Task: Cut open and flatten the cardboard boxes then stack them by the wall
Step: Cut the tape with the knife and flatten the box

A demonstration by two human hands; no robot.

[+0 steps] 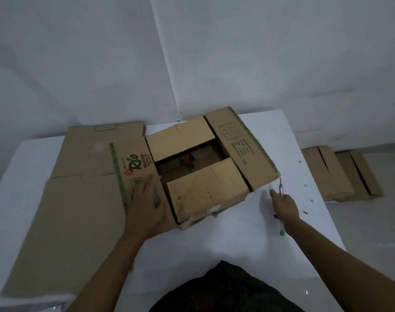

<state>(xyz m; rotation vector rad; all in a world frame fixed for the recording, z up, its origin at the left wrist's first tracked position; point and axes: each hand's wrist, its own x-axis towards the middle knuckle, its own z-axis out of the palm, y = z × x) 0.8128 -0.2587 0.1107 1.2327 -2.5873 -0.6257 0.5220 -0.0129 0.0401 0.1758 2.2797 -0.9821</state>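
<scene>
Cardboard box (205,185) pressed by left hand (144,199); right hand (285,204) grips cutter (280,184)

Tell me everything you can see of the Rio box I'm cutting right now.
The Rio box is brown cardboard with green print and edging, sitting on the white table. Two inner flaps lie nearly shut, leaving a dark gap; the side flaps are spread outward. The left hand presses flat on its left flap; the cutter in the right hand reaches its near right corner.
</scene>
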